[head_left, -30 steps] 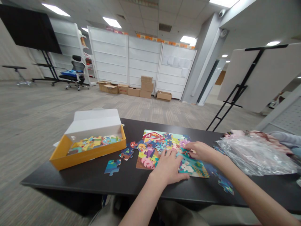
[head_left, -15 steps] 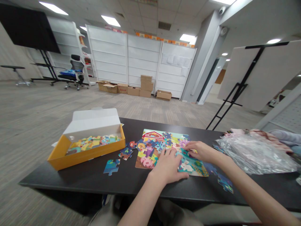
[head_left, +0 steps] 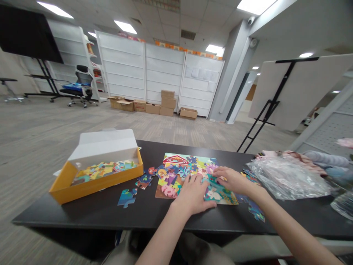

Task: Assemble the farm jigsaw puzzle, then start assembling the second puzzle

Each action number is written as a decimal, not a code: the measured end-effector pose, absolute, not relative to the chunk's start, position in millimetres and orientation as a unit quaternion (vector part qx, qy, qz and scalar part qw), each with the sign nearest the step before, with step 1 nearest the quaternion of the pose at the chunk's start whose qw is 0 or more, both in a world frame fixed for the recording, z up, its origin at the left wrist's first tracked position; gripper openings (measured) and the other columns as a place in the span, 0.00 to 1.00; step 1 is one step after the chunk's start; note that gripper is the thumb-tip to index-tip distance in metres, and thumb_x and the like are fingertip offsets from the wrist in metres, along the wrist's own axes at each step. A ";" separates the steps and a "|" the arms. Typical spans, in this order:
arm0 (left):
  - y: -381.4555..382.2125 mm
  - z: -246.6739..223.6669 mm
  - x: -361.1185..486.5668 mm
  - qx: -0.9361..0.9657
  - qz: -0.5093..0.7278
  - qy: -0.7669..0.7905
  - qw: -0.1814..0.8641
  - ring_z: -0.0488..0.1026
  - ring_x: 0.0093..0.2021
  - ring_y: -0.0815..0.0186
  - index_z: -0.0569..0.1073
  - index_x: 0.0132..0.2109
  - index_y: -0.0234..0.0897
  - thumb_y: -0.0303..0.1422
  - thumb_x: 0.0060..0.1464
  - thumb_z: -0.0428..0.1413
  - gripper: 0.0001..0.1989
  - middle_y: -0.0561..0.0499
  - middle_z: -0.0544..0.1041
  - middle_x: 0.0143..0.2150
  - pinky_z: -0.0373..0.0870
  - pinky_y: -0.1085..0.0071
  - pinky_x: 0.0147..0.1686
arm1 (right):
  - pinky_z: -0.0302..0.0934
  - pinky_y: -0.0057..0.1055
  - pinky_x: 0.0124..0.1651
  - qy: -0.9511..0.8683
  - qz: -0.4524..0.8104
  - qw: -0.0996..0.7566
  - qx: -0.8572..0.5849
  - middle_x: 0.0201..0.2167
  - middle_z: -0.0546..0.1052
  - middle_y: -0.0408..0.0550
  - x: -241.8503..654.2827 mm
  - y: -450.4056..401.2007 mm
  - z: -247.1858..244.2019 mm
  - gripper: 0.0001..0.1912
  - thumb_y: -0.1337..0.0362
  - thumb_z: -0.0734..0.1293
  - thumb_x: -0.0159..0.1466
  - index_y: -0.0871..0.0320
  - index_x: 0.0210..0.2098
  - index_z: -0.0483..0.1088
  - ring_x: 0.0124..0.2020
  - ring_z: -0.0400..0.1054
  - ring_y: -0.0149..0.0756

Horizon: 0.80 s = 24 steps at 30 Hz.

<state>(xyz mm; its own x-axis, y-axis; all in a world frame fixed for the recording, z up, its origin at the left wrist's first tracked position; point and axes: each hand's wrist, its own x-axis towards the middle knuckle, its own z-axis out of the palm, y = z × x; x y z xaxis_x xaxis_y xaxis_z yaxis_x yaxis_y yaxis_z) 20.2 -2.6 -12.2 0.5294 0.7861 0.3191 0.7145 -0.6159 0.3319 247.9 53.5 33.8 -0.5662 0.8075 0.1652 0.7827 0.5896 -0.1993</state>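
A colourful farm picture board (head_left: 228, 200), with a red barn, a pink pig and a white rabbit, lies on the black table. Several loose puzzle pieces are spread over its middle. My left hand (head_left: 193, 193) rests flat on the board's lower centre, fingers spread. On the right part of the board, my right hand (head_left: 233, 179) touches the surface with bent fingers, its thumb apart from them; no piece shows in it. What lies beneath both palms is hidden. A blue-green puzzle piece (head_left: 127, 197) sits left of the board, and a dark blue piece (head_left: 256, 211) lies to its right.
An open yellow box (head_left: 102, 186) holding puzzle pieces stands at the left of the table (head_left: 91, 215). Clear plastic bags (head_left: 286, 178) and folded cloths (head_left: 306, 162) lie at the right. Beyond are an easel board (head_left: 298, 92) and cardboard boxes (head_left: 167, 105).
The whole view has shifted slightly, so the table and board sit a little further left. Both hands keep nearly the same places on the board.
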 end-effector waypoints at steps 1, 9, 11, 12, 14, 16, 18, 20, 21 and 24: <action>-2.9 -12.4 20.1 0.871 0.224 0.431 0.078 0.64 0.62 0.46 0.71 0.53 0.40 0.57 0.52 0.60 0.31 0.40 0.69 0.61 0.59 0.47 0.62 | 0.66 0.36 0.53 -0.873 0.057 0.163 -0.455 0.46 0.80 0.51 251.8 55.1 41.0 0.13 0.64 0.63 0.65 0.55 0.45 0.78 0.48 0.74 0.41; -4.1 -11.6 18.3 0.876 0.217 0.424 0.073 0.64 0.62 0.47 0.71 0.54 0.41 0.57 0.55 0.57 0.29 0.41 0.69 0.61 0.58 0.47 0.63 | 0.70 0.35 0.43 -0.665 0.108 0.516 -0.529 0.41 0.81 0.53 256.3 47.8 93.1 0.18 0.53 0.66 0.62 0.58 0.44 0.76 0.40 0.75 0.39; -4.4 -11.3 18.6 0.875 0.216 0.427 0.070 0.65 0.62 0.47 0.71 0.53 0.41 0.56 0.55 0.56 0.29 0.41 0.69 0.61 0.58 0.47 0.62 | 0.69 0.35 0.44 -0.650 0.121 0.536 -0.526 0.41 0.81 0.53 248.2 44.4 91.7 0.18 0.52 0.66 0.62 0.58 0.43 0.76 0.40 0.76 0.39; -4.4 -11.3 18.8 0.875 0.218 0.427 0.069 0.65 0.62 0.47 0.71 0.53 0.41 0.56 0.55 0.56 0.29 0.41 0.70 0.61 0.59 0.47 0.62 | 0.69 0.35 0.44 -0.643 0.124 0.541 -0.528 0.40 0.82 0.53 245.0 43.8 88.9 0.18 0.52 0.67 0.62 0.58 0.43 0.76 0.39 0.76 0.40; -4.2 -11.2 19.5 0.874 0.222 0.428 0.066 0.65 0.61 0.47 0.71 0.54 0.41 0.56 0.55 0.56 0.28 0.41 0.70 0.60 0.59 0.48 0.62 | 0.69 0.36 0.44 -0.629 0.124 0.547 -0.538 0.39 0.82 0.54 242.1 44.1 80.8 0.18 0.52 0.67 0.61 0.59 0.42 0.77 0.39 0.76 0.41; -3.7 -11.1 20.1 0.872 0.222 0.431 0.066 0.65 0.61 0.47 0.71 0.54 0.41 0.55 0.55 0.56 0.28 0.41 0.70 0.60 0.59 0.48 0.62 | 0.70 0.37 0.44 -0.617 0.120 0.544 -0.555 0.38 0.82 0.54 244.5 44.6 71.3 0.18 0.52 0.67 0.60 0.59 0.41 0.77 0.38 0.76 0.42; -3.1 -10.8 20.7 0.871 0.221 0.434 0.066 0.65 0.61 0.47 0.71 0.54 0.41 0.54 0.55 0.56 0.28 0.41 0.70 0.61 0.59 0.48 0.62 | 0.71 0.38 0.43 -0.607 0.110 0.531 -0.580 0.37 0.82 0.55 251.5 42.9 62.3 0.19 0.51 0.66 0.60 0.59 0.40 0.77 0.38 0.76 0.43; -2.8 -10.5 21.1 0.870 0.218 0.436 0.066 0.65 0.62 0.47 0.71 0.54 0.41 0.54 0.56 0.56 0.27 0.41 0.70 0.62 0.59 0.47 0.62 | 0.71 0.39 0.42 -0.597 0.088 0.514 -0.610 0.37 0.82 0.55 261.4 38.4 55.7 0.19 0.51 0.65 0.60 0.59 0.40 0.77 0.37 0.76 0.44; -2.8 -10.3 21.2 0.870 0.217 0.438 0.066 0.65 0.62 0.47 0.71 0.54 0.40 0.54 0.56 0.56 0.27 0.40 0.69 0.62 0.58 0.47 0.63 | 0.70 0.40 0.42 -0.593 0.075 0.503 -0.624 0.36 0.82 0.54 266.9 35.4 53.7 0.19 0.51 0.65 0.60 0.58 0.39 0.78 0.38 0.77 0.45; -3.4 -10.1 21.7 0.869 0.212 0.442 0.068 0.64 0.64 0.47 0.71 0.54 0.39 0.53 0.57 0.55 0.26 0.39 0.69 0.63 0.55 0.46 0.65 | 0.69 0.40 0.42 -0.592 0.050 0.470 -0.653 0.36 0.82 0.53 284.0 25.9 52.4 0.18 0.52 0.64 0.59 0.57 0.39 0.78 0.38 0.77 0.46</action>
